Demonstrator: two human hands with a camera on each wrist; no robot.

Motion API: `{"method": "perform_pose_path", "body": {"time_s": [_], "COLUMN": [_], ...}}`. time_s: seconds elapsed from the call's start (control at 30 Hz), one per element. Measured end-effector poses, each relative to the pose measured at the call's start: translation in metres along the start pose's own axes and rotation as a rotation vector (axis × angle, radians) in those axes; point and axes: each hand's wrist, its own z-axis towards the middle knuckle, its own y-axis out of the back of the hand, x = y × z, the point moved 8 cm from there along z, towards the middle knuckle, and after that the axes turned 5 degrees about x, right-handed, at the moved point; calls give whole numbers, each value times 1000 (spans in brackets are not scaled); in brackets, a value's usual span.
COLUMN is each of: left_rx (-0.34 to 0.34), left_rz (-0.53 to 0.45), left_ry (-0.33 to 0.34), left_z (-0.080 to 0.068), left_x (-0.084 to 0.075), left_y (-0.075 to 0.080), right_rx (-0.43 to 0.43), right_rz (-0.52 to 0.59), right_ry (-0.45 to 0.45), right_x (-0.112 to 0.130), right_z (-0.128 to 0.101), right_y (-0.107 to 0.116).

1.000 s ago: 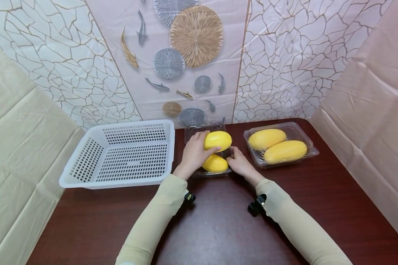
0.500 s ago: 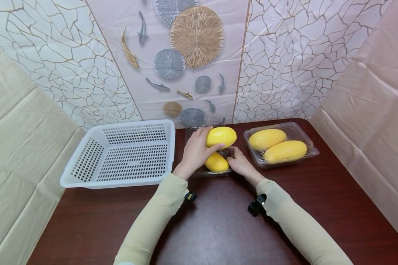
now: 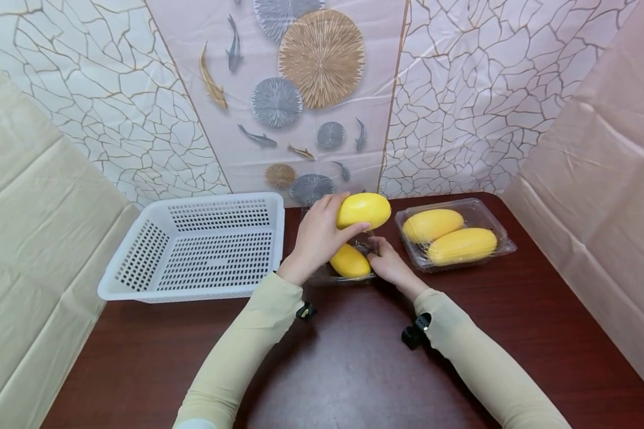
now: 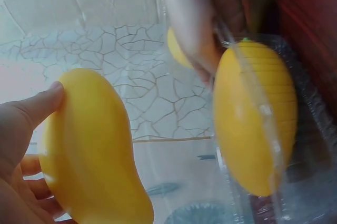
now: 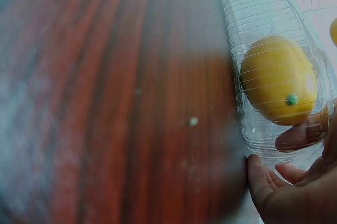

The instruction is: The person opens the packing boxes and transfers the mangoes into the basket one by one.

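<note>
My left hand point(image 3: 318, 237) grips a smooth yellow mango point(image 3: 364, 210) point(image 4: 92, 150), lifted above an open clear plastic clamshell point(image 3: 349, 277) point(image 5: 274, 71) on the dark wooden table point(image 3: 354, 363). A second yellow mango point(image 3: 350, 261) point(image 4: 255, 116) point(image 5: 278, 79) lies inside that clamshell. My right hand point(image 3: 387, 261) point(image 5: 295, 182) holds the clamshell's right edge, fingers curled on the plastic wall.
A white perforated basket point(image 3: 139, 280) stands to the left of the clamshell. A second clear clamshell point(image 3: 501, 247) with two yellow mangoes point(image 3: 451, 235) sits at the right. Draped sheets close in the left, right and back.
My left hand has lifted the mango up and a little to the right, away from the clamshell. The right hand stays on the clamshell's edge.
</note>
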Motion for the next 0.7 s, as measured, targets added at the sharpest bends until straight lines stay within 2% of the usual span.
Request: {"method": "perform_pose_path", "body": {"time_s": [0.17, 0.43, 0.7], "left_rx": [-7, -1, -49], "left_rz": [15, 13, 14], "left_ry": [-13, -20, -19], "left_z": [2, 3, 2], "left_x": [-5, -10, -11], "left_y": [8, 8, 18], "right_rx": [-2, 2, -16], "right_rz": [-5, -13, -21], "right_ry": [-3, -10, 3], "right_x": [0, 1, 2], "right_z": [-1, -2, -3], "right_y": [0, -1, 0]}}
